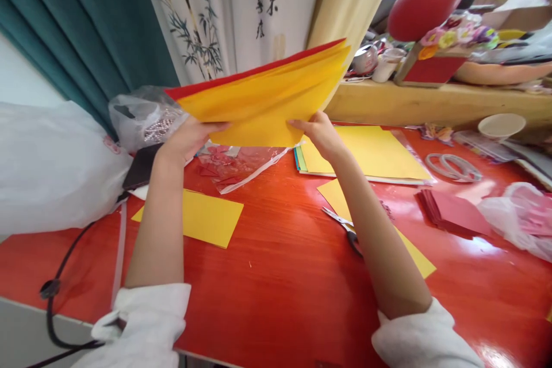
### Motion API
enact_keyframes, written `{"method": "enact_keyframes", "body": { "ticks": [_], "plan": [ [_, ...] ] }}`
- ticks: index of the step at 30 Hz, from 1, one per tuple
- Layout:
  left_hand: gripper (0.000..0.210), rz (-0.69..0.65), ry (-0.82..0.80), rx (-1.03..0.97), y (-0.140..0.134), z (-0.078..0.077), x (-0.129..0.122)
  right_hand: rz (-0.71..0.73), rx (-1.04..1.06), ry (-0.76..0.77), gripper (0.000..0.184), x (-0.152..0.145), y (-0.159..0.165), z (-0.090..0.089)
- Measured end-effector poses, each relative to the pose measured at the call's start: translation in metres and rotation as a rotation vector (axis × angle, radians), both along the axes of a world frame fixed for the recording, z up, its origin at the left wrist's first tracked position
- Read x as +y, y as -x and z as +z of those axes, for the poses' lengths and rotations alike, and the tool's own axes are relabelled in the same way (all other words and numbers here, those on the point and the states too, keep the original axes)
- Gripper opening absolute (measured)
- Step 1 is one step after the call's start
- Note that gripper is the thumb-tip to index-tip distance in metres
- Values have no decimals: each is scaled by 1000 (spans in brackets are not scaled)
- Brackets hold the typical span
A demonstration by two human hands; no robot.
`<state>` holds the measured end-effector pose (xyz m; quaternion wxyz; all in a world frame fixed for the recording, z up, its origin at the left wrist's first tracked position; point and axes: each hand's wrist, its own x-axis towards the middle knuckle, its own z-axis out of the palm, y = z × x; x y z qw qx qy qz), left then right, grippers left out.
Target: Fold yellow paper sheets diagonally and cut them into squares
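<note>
Between both hands, above the red table [276, 276], a stack of yellow paper sheets [267, 103] with a red sheet along its far side is held up, tilted and slightly bowed. My left hand [190, 137] grips its left lower corner, thumb on the near face. On the right lower corner, my right hand [317, 131] pinches the stack the same way. The fingers behind the paper are hidden. Scissors [340, 219] lie partly open below my right forearm, over a yellow strip of paper [416, 256]. Another yellow piece [211, 218] rests beside my left forearm.
A pile of coloured sheets [366, 152], yellow on top, lies behind my right arm. Red paper pieces [452, 213] and a plastic bag [517, 215] are at right. A large white bag [56, 167] and black cable [50, 299] occupy the left. A cluttered ledge [431, 98] runs behind.
</note>
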<state>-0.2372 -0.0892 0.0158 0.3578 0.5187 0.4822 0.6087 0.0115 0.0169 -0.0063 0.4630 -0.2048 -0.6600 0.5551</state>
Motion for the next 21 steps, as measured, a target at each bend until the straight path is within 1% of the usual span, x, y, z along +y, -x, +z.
{"method": "enact_keyframes", "body": {
  "ticks": [3,6,9,11,14,16,19,21],
  "plan": [
    [43,-27,9,-1,-1,-1,-1,23,-2,10,39,0,-3,0],
    [42,-15,35,-22,5,-9,0,7,40,-24,40,2,-2,-4],
    [46,24,28,-54,10,-18,3,21,87,-39,35,5,2,-9],
    [43,25,14,-67,11,-22,6,13,89,-26,31,7,4,-12],
    [32,54,-100,-102,8,-24,14,6,110,-28,28,5,7,-12],
    [29,117,-215,-129,5,-26,22,39,133,-41,29,1,8,-9],
    [28,218,-348,-149,1,-27,30,74,135,-60,35,-3,9,-5],
    [29,231,-388,-159,-1,-28,33,39,139,-74,37,-4,10,-4]
  ]
}}
